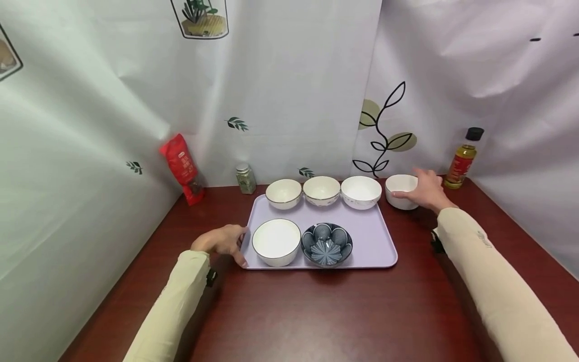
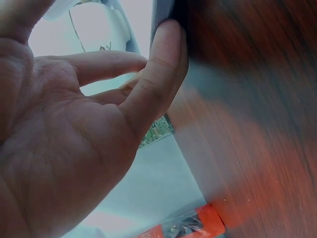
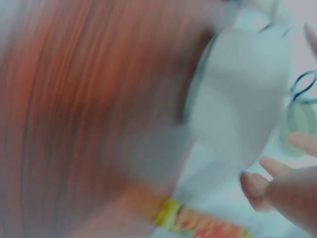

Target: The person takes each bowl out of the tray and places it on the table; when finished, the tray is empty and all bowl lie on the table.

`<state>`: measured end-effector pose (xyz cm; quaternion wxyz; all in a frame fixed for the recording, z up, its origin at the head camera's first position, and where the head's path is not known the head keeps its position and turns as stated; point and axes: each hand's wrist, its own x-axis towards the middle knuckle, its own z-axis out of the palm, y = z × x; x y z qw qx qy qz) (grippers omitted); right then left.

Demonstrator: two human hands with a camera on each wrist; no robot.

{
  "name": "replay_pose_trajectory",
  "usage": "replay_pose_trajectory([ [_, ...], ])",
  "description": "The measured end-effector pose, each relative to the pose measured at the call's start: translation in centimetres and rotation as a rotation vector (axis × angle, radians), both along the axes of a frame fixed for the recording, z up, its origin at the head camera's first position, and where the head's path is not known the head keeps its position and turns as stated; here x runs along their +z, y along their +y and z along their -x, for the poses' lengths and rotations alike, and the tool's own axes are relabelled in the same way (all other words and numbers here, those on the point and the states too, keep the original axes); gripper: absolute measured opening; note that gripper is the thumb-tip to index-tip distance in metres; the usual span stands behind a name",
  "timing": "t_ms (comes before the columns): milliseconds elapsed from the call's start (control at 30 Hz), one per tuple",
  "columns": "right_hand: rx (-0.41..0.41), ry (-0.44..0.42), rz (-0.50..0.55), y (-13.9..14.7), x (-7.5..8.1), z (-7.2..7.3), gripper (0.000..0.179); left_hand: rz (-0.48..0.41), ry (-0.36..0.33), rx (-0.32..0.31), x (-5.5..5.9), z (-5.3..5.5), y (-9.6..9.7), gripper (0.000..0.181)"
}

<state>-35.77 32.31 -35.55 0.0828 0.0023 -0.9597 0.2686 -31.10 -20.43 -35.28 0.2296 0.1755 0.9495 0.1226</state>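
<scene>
My left hand (image 1: 226, 240) is at the left edge of a lilac tray (image 1: 368, 234), its fingers spread along the rim. In the left wrist view a fingertip touches the tray's edge (image 2: 161, 12). My right hand (image 1: 427, 188) reaches over a small white bowl (image 1: 400, 202) right of the tray, thumb across its near side and fingers by its right rim. The right wrist view is blurred; there the fingers (image 3: 255, 188) stand apart beside the white bowl (image 3: 237, 94). A larger white bowl (image 1: 277, 244) and a blue patterned bowl (image 1: 326, 246) stand on the tray's front half.
Along the tray's back edge sit three pale bowls: left (image 1: 283, 193), middle (image 1: 321, 191) and right (image 1: 361, 192). Behind are a spice jar (image 1: 246, 179) and a red packet (image 1: 183, 168) against the left wall. An oil bottle (image 1: 461, 161) stands beyond my right hand.
</scene>
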Motion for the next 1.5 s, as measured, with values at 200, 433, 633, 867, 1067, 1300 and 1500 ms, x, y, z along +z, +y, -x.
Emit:
replay_pose_trajectory([
  [200, 0.046, 0.201, 0.096, -3.1, 1.3, -2.2, 0.073, 0.000, -0.002, -0.014, -0.4, -0.4, 0.2, 0.078],
  [433, 0.160, 0.056, 0.183, -5.6, 1.8, -3.0, 0.074, 0.002, 0.022, -0.007, 0.3, -0.1, 0.0, 0.086],
  [633, 0.216, -0.065, 0.103, -6.9, 0.1, -3.0, 0.079, -0.043, 0.003, 0.015, -0.3, -0.2, -0.3, 0.102],
  [867, 0.224, -0.125, 0.274, -8.3, -1.0, -1.6, 0.097, -0.046, 0.021, -0.006, -0.1, -0.3, -0.5, 0.103],
  [1067, 0.179, -0.135, 0.299, -8.5, -0.8, -1.8, 0.107, -0.076, -0.004, 0.017, -0.1, -0.4, -0.3, 0.106],
  [1300, 0.210, -0.125, 0.285, -7.4, -0.1, -3.2, 0.086, -0.060, 0.046, -0.021, 0.1, -0.5, -0.5, 0.106],
  [1500, 0.212, -0.180, 0.273, -6.9, -0.8, -2.6, 0.085, -0.097, 0.026, -0.003, -0.2, -0.6, -0.5, 0.107],
])
